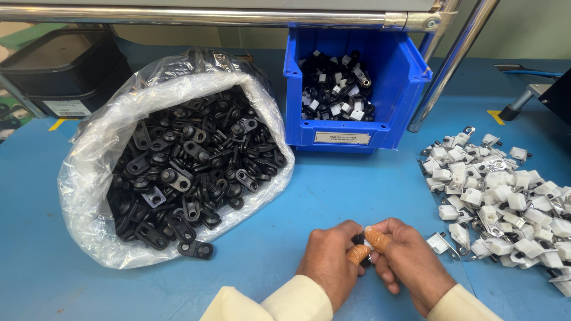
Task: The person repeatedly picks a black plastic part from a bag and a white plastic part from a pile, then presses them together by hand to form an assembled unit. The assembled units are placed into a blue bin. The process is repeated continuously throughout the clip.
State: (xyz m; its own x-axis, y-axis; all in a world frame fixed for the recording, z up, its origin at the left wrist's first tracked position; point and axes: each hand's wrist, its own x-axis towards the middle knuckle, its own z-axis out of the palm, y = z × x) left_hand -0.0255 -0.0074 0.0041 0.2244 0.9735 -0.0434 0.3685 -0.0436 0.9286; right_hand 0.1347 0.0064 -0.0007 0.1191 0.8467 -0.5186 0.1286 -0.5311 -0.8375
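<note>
My left hand [329, 261] and my right hand [410, 261] meet low in the middle of the head view, both closed around one small black-and-white part [360, 240]. Orange finger cots cover the thumb tips pressed onto it, and most of the part is hidden by my fingers. A clear plastic bag [95, 154] full of black plastic brackets [190, 166] lies open to the left. To the right a heap of small white clips with metal tabs [499, 202] lies on the blue table [333, 190].
A blue bin [392, 65] holding assembled black-and-white parts stands at the back centre, under a metal rail [196, 15] with a slanted post [452, 65]. A black tray [65, 65] sits at the back left. One black bracket [196, 249] lies loose in front of the bag.
</note>
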